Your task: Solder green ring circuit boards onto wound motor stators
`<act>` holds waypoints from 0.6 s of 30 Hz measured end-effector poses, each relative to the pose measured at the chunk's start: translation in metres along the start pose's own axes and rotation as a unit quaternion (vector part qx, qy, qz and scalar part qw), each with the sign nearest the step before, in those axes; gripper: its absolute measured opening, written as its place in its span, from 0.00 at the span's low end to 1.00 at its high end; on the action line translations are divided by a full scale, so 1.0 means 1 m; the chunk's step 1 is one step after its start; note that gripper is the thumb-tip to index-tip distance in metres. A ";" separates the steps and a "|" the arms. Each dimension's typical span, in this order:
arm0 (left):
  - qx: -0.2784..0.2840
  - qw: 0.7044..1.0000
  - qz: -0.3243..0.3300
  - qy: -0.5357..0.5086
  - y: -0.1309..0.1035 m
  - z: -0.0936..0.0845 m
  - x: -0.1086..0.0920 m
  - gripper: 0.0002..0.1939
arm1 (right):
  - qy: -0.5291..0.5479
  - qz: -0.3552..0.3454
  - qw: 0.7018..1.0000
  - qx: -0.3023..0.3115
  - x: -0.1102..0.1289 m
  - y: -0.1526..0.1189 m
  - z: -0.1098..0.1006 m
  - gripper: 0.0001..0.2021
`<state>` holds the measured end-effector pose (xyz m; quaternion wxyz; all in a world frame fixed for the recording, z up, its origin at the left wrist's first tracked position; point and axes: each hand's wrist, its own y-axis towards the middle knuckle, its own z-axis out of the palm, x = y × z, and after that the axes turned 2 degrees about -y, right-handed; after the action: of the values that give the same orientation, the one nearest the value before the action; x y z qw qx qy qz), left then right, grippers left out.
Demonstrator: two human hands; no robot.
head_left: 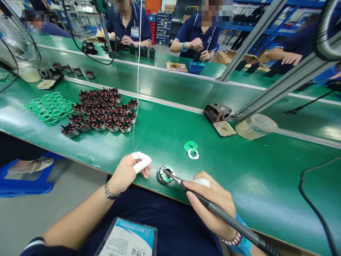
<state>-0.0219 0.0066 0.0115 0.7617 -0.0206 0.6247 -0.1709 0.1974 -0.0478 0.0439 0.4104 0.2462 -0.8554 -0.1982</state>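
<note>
A small round motor stator (pixel 165 180), with copper windings and dark metal sides, sits between two hands on a green worktable (pixel 162 138). A pale green ring-shaped circuit board caps it, and fine wire ends stick out around its rim. The left hand (pixel 131 169), thumb and forefinger wrapped in white covers, pinches a thin wire (pixel 137 71) that hangs from above; its end points at the stator, just right of those fingertips. The right hand (pixel 214 201) wraps firmly around a soldering iron (pixel 210 206), its tip slanting down to the board; the exact contact is too small to make out. Just beyond the stator, ahead of both hands, lie loose ring boards (pixel 193 153). A crowd of stators (pixel 101 110) stands past the left hand, with piled green boards (pixel 49 106) farther left. Past the right hand are an iron stand (pixel 217 113) and a tub (pixel 255 126); a black cable (pixel 303 185) curves down to its right. The table's near edge runs close below the stator, and green tabletop stretches ahead of the right hand.
</note>
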 end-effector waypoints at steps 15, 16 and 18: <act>-0.006 1.000 -0.006 -0.021 -0.001 -0.001 -0.002 0.10 | 0.011 -0.011 1.000 -0.014 0.000 0.001 -0.005 0.12; -0.009 1.000 -0.004 -0.022 -0.001 -0.002 -0.003 0.10 | 0.007 -0.008 1.000 -0.015 0.000 0.001 -0.006 0.12; -0.013 1.000 -0.004 -0.026 0.000 -0.002 -0.004 0.10 | 0.000 -0.002 1.000 -0.017 -0.001 0.000 -0.007 0.11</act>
<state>-0.0246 0.0083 0.0144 0.7769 -0.0373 0.6065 -0.1650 0.2038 -0.0484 0.0479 0.4142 0.2407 -0.8515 -0.2132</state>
